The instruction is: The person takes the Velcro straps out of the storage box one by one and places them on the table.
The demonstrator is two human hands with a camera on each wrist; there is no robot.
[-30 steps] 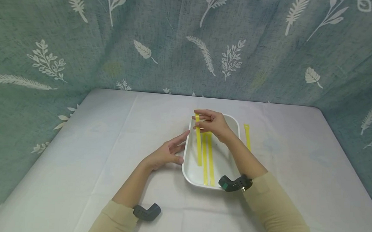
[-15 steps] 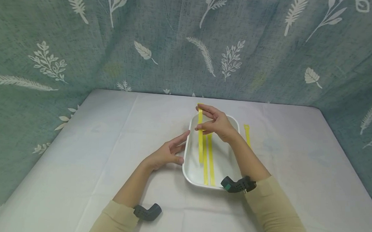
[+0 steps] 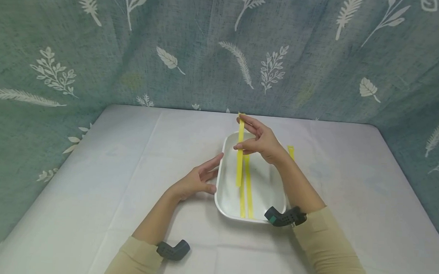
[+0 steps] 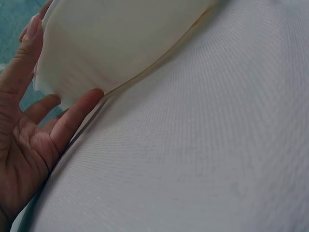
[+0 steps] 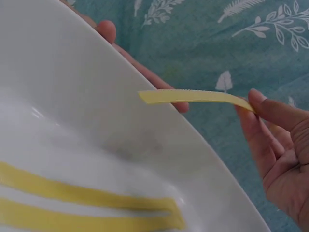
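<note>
My right hand (image 3: 263, 143) pinches a yellow strap (image 3: 239, 170) between thumb and fingers, holding it up over the white tray (image 3: 268, 187). The strap's lower end hangs free above the tray floor; in the right wrist view the strap (image 5: 193, 96) points out from the fingertips. Two more yellow straps lie lengthwise in the tray, a left one (image 3: 242, 204) and a right one (image 3: 249, 194), their far ends partly hidden by the hand. Against the tray's left wall rest the spread, fairly straight fingers of my left hand (image 3: 194, 182), also visible in the left wrist view (image 4: 29, 140).
Another yellow strap (image 3: 291, 151) with a slotted head lies on the table to the right of the tray, mostly hidden by the right forearm. A white cloth covers the table (image 3: 132, 150). Behind it hangs a green leaf-patterned curtain (image 3: 194, 39).
My right hand has risen and moved away and slightly right, lifting the pinched strap with it. The left hand and tray have stayed in place.
</note>
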